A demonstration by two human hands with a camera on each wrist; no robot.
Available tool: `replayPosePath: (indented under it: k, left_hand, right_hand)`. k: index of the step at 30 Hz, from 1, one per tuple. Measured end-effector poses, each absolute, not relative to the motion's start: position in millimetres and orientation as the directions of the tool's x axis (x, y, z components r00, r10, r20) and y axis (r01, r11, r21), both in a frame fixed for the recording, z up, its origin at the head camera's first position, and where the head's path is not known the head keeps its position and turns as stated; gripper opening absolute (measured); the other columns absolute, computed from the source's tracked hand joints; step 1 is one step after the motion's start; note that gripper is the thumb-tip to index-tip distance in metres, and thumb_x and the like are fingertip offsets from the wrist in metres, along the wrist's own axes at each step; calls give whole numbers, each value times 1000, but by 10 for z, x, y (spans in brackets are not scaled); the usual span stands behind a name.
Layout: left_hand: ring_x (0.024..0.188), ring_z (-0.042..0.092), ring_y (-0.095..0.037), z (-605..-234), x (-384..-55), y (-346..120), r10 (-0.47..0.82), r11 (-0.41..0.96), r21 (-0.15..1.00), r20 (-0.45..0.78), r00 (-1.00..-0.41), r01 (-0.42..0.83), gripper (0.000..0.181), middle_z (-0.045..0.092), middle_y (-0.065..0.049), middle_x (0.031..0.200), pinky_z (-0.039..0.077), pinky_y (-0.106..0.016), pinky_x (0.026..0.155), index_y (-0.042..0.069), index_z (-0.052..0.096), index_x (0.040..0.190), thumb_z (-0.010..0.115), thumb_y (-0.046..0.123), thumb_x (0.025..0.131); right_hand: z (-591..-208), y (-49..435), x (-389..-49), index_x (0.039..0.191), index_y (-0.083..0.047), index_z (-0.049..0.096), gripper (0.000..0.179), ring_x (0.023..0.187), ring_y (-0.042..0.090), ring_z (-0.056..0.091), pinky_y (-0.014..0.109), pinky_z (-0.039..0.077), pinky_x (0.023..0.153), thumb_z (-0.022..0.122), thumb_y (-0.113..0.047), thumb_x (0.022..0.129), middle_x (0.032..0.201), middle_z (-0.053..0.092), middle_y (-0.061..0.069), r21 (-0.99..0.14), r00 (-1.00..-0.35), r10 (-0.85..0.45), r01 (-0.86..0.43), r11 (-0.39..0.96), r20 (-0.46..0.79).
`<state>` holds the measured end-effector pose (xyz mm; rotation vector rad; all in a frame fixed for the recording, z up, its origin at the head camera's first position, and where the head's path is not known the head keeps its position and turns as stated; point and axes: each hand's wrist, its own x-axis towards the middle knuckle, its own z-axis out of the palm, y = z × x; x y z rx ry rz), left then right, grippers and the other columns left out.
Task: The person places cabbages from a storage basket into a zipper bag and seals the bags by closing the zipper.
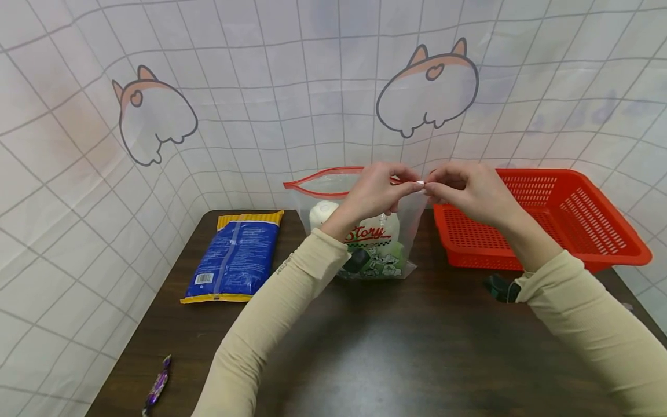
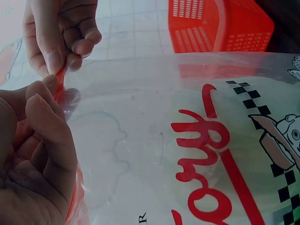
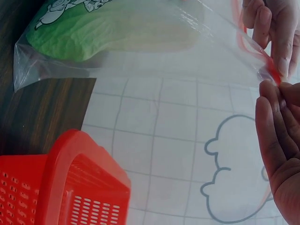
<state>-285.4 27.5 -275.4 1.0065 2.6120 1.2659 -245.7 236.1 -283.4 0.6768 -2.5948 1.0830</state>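
Observation:
A clear zip bag [image 1: 411, 231] with a red zip strip stands upright on the table, its mouth gaping at the left end. Red lettering, a black-and-white checker band and cartoon figures are printed on its front. Inside show a rounded white thing [image 1: 324, 212] and something leafy green [image 3: 79, 35]. My left hand [image 1: 377, 188] pinches the red zip near its right corner, between thumb and forefinger. Right beside it, my right hand [image 1: 469, 188] pinches the corner end of the same zip. Both sets of fingertips nearly meet there, partly hiding the strip [image 2: 59, 84].
An empty red plastic basket [image 1: 615, 240] with slotted walls stands at the right, close behind my right forearm. To the left lies a blue and yellow packet [image 1: 237, 258]. A small purple wrapped candy [image 1: 157, 387] is near the table's left edge. A grid-patterned cloth [image 1: 250, 104] hangs behind.

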Motion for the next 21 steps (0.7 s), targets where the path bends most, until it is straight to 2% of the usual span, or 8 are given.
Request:
replayPosePath:
  k: [5, 10, 15, 21]
  left_hand:
    - [49, 54, -19, -2749, -2845, 258, 583, 455, 719, 206, -786, 526, 20, 67, 1, 94, 43, -26, 46, 14, 73, 108, 67, 27, 94]
    - [50, 54, -19, -2740, -2842, 229, 581, 468, 713, 196, -790, 522, 20, 66, 2, 96, 44, -26, 46, 14, 72, 109, 67, 27, 94]
    - [49, 55, -18, -2744, -2848, 170, 562, 494, 698, 198, -803, 518, 19, 66, -3, 89, 46, -27, 46, 14, 72, 108, 66, 27, 95]
    - [48, 56, -17, -2778, -2882, 16, 514, 517, 707, 193, -836, 481, 19, 68, -2, 87, 46, -27, 46, 17, 73, 106, 67, 30, 94]
  right_hand:
    - [-2830, 2361, -2441, 101, -12, 73, 12, 76, 13, 68, 14, 52, 70, 67, -21, 94, 89, 71, 2, -578, -857, -327, -511, 636, 399]
    - [-2830, 2375, -2427, 98, -12, 72, 10, 74, 9, 67, 14, 51, 70, 66, -20, 94, 87, 70, 1, -556, -847, -333, -525, 644, 414]
    - [-2847, 2414, -2429, 96, -12, 71, 10, 72, 9, 66, 15, 50, 71, 64, -20, 96, 84, 70, 1, -540, -846, -330, -524, 658, 418]
    - [-2876, 2473, -2433, 100, -10, 71, 14, 75, 9, 67, 13, 50, 71, 63, -22, 96, 87, 71, 3, -568, -870, -307, -485, 665, 385]
